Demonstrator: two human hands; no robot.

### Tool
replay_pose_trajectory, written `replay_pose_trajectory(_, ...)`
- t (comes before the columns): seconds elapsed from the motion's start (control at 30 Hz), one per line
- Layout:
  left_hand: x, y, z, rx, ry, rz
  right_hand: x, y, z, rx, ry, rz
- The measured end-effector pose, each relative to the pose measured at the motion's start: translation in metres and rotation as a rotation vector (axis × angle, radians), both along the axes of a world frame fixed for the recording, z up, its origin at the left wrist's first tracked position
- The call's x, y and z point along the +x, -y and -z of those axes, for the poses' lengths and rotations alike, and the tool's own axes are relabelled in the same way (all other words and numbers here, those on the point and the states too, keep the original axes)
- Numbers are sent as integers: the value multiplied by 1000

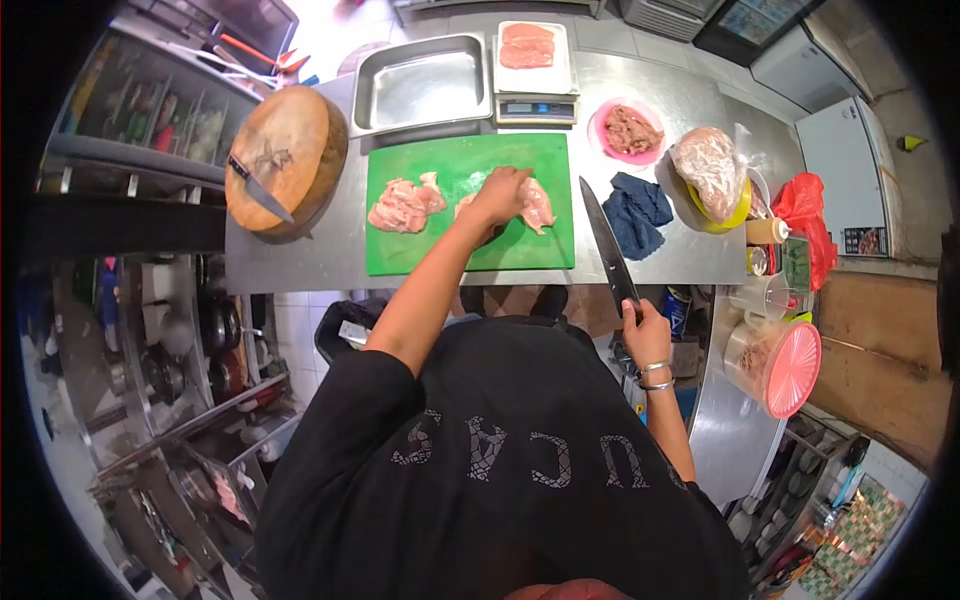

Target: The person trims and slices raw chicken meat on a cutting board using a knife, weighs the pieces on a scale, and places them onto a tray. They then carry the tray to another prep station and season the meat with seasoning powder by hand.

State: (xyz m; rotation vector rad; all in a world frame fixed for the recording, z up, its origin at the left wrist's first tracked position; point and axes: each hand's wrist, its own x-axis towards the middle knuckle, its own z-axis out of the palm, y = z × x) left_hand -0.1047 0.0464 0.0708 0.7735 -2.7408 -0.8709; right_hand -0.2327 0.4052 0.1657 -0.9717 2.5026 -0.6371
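Note:
My right hand (648, 335) is wrapped round the handle of a large dark-bladed knife (604, 238), whose tip points up and away past the board's right edge. Over the green cutting board (400, 255), my left hand (499, 196) is bent down with its fingers together on a piece of raw chicken (538, 208). Part of that chicken and the undersides of the fingers are hidden. A bit of pale meat shows at the hand's left side. Farther left on the board lies a pile of raw chicken pieces (402, 205).
Behind the board stand a steel tray (420, 50) and a scale (537, 108) bearing meat (527, 46). A round wooden block (300, 130) holds another knife (262, 192). To the right are a pink bowl of meat (598, 128), a dark cloth (637, 214) and a bagged lump (708, 165).

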Motion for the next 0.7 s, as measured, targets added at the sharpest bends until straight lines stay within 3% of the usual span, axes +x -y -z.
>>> replay_pose_trajectory(0.03, -5, 2, -3, -5, -3, 12, 1, -4, 0, -5, -3, 12)
replay_pose_trajectory(0.1, -14, 12, -8, 267, 187, 65, 5, -10, 3, -42, 35, 75)
replay_pose_trajectory(0.13, -12, 10, -7, 184, 24, 98, 7, -14, 7, -66, 28, 84)
replay_pose_trajectory(0.23, -9, 2, -22, 188, -6, 104, 11, -19, 12, -24, 28, 101)
replay_pose_trajectory(0.4, -8, -4, -55, 367, -52, -8, 16, -9, 12, -55, 72, 123)
replay_pose_trajectory(0.47, 0, -2, -67, 743, -143, -182, 14, 1, 15, -53, 57, 144)
replay_pose_trajectory(0.57, 28, 5, -70, 814, -128, -357, 3, 12, 32, -28, 66, 75)
replay_pose_trajectory(0.6, 40, 15, -49, 686, -69, -393, 4, 19, 32, -22, 67, 69)
replay_pose_trajectory(0.63, 53, 15, -53, 691, -70, -398, 6, 29, 32, -60, 257, 131)
replay_pose_trajectory(0.67, 68, 11, -57, 471, 33, -453, 7, 37, 33, -97, 449, 195)
replay_pose_trajectory(0.7, 81, 9, -61, 245, 133, -501, 6, 41, 49, -93, 448, 193)
